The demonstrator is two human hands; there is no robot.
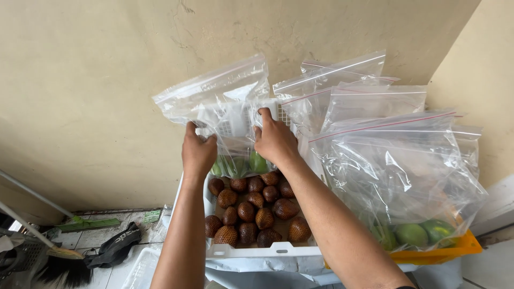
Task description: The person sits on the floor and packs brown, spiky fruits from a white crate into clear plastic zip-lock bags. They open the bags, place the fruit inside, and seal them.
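Both bare arms are reaching forward and up, hands side by side.

The left hand [198, 151] is showing its back to the camera, fingers curling forward in a closed pinch, thumb tucking toward the right. The right hand [274, 140] is sitting just beside it and slightly higher, knuckles up, fingers bending over and gripping, one fingertip pointing upward. Both forearms are rising from the lower edge, the right one angling in from the lower right, wrists staying nearly straight.

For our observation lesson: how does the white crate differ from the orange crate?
The white crate holds loose brown scaly fruits; the orange crate holds bagged green fruits. The white crate sits in front of the person; the orange crate sits further right, mostly hidden behind clear bags. Both are plastic.
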